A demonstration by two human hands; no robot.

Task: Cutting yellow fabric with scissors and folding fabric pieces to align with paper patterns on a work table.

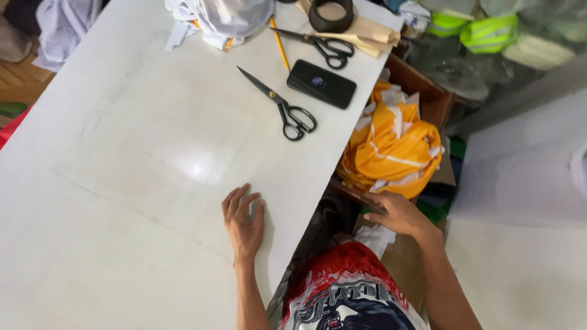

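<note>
My left hand (243,221) lies flat on the white table (140,165) near its right edge, fingers slightly apart, holding nothing. My right hand (397,212) reaches down beside the table and rests on the rim of a brown box (428,101) filled with orange and white fabric (391,143). Whether its fingers grip the rim or the cloth is not clear. Black scissors (284,107) lie on the table beyond my left hand, next to a black phone (321,84).
A second pair of scissors (321,44), a yellow pencil (280,44), a dark tape roll (331,14), tan paper (367,30) and a white cloth bundle (220,18) sit at the table's far end. Green and grey vests (483,30) lie beyond the box.
</note>
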